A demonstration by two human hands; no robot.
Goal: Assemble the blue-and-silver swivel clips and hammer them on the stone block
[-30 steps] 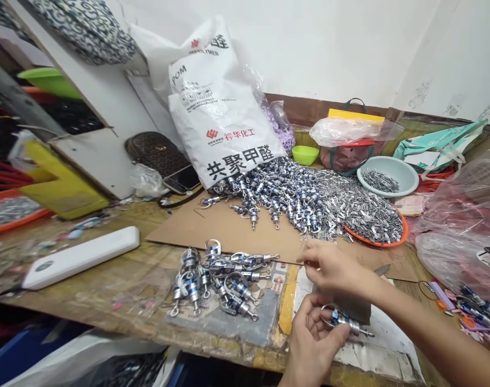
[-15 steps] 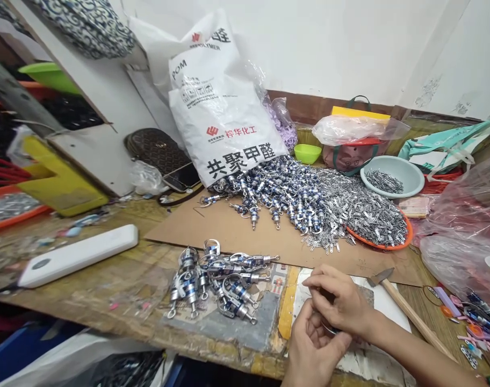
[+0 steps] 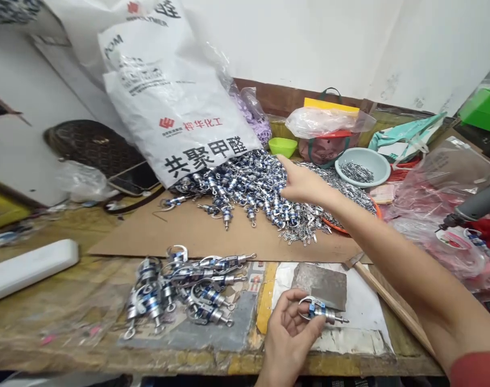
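the metal fitting (image 3: 321, 312), silver with blue bands, a curved hook at one end and a small ring at the other, is in the person's left hand (image 3: 289, 329) in the head view. the left grip is closed on it, thumb and fingertips at its hooked end, with the ringed end pointing right. it lies just in front of a flat grey block (image 3: 325, 284) on a white sheet (image 3: 360, 341) at the near part of the desk (image 3: 87, 301).

the right hand (image 3: 303, 183) is stretched out over the near-right side of a big heap of like fittings (image 3: 245, 185). its grip is fairly wide, forefinger and thumb apart; whether it touches any piece cannot be told.

the heap spreads over brown cardboard (image 3: 148, 231), in front of a white printed sack (image 3: 172, 91). loose flat metal plates (image 3: 305, 231) lie beside it, some in an orange-rimmed dish (image 3: 377, 208) partly behind the forearm. farther back are a pale blue bowl (image 3: 382, 167) of thin metal parts and a small green bowl (image 3: 282, 147). a smaller group of fittings (image 3: 184, 287) sits left of the left hand, and a wooden-handled hammer (image 3: 390, 303) lies right of the block.
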